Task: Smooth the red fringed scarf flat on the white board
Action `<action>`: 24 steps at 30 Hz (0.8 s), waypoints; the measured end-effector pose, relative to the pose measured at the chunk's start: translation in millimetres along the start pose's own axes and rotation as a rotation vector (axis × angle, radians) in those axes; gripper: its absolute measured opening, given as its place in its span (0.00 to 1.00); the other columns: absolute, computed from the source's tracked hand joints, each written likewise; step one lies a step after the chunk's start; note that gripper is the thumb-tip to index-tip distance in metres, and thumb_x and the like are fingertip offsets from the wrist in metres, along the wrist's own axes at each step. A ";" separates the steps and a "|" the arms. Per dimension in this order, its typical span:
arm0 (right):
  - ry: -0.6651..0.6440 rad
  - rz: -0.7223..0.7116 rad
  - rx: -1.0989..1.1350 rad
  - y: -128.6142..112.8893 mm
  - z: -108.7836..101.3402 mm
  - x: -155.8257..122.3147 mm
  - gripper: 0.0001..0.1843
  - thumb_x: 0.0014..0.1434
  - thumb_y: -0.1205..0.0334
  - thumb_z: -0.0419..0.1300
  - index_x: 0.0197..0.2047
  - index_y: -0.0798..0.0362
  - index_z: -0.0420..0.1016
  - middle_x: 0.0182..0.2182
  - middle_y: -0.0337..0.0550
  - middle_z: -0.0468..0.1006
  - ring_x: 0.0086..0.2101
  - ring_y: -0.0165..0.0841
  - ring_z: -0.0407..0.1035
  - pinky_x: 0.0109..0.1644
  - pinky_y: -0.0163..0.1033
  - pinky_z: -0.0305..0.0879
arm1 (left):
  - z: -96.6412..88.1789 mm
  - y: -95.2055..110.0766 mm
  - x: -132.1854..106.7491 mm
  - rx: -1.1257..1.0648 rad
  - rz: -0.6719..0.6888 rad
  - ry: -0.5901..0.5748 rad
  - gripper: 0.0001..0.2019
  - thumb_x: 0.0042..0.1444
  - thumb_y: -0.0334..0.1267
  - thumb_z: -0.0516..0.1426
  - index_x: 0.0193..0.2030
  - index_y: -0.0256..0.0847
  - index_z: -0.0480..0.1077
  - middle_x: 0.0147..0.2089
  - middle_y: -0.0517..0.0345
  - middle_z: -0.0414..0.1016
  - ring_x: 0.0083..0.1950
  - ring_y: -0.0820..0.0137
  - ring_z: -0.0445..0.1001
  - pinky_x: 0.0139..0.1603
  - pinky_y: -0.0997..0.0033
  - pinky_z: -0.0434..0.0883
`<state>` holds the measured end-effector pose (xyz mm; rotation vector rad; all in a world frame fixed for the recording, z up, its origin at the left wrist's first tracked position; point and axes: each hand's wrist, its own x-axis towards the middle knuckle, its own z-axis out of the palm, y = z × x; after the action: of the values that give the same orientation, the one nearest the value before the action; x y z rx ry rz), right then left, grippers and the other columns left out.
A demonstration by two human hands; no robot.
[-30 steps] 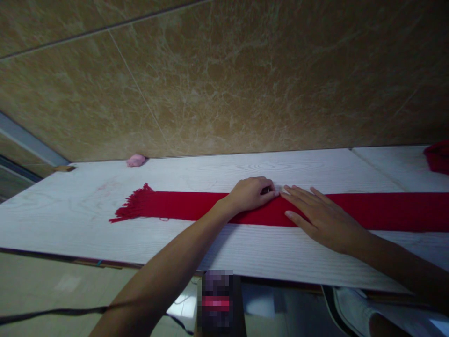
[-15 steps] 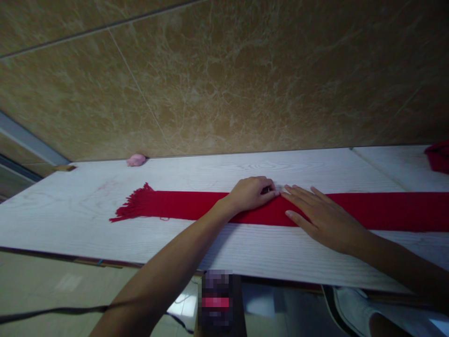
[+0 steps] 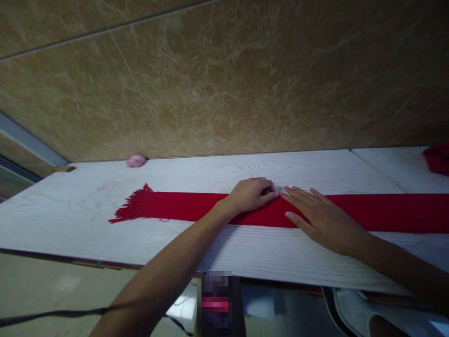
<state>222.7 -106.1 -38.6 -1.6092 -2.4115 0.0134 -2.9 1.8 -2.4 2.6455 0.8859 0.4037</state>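
A red scarf (image 3: 189, 206) lies in a long, narrow, flat strip across the white tabletop, its fringed end at the left and the other end running out of view at the right. At its far edge, near the middle, my left hand (image 3: 250, 194) has its fingers curled in and pinches the cloth. My right hand (image 3: 321, 217) rests flat on the scarf just to the right, fingers stretched out and thumb apart. Fingertips of the two hands nearly meet. Part of the scarf is hidden beneath both hands.
On the white table (image 3: 87, 196), a small pink object (image 3: 136, 161) sits against the tan marbled wall (image 3: 224, 84). A bundle of dark red cloth (image 3: 438, 158) lies at the far right. A small wooden block (image 3: 63, 168) is at the left. Below the front edge a white shoe (image 3: 354, 309) shows.
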 end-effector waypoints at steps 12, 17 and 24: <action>-0.005 0.001 -0.026 1.0 1.1 0.2 0.38 0.76 0.39 0.41 0.77 0.51 0.65 0.75 0.53 0.61 0.74 0.48 0.55 0.77 0.66 0.50 | -1.3 0.4 -0.3 0.025 -0.002 -0.005 0.16 0.73 0.51 0.56 0.48 0.41 0.79 0.46 0.52 0.83 0.43 0.64 0.78 0.43 0.66 0.70; -0.024 0.003 -0.025 0.4 0.4 0.4 0.40 0.76 0.39 0.40 0.76 0.54 0.65 0.75 0.55 0.61 0.74 0.49 0.55 0.77 0.67 0.50 | -0.1 -0.4 0.1 0.018 -0.001 -0.010 0.15 0.73 0.50 0.56 0.48 0.42 0.79 0.45 0.53 0.83 0.43 0.65 0.78 0.43 0.66 0.70; -0.002 0.000 -0.016 0.5 0.8 -0.4 0.38 0.76 0.39 0.41 0.76 0.53 0.65 0.75 0.54 0.61 0.74 0.49 0.55 0.77 0.67 0.51 | -0.5 0.3 0.1 0.019 0.000 -0.009 0.16 0.73 0.50 0.55 0.48 0.42 0.78 0.45 0.53 0.83 0.42 0.65 0.78 0.43 0.67 0.70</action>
<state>223.1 -106.2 -39.5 -1.6165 -2.4195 -0.0047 -2.8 1.7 -1.8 2.6625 0.8918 0.3854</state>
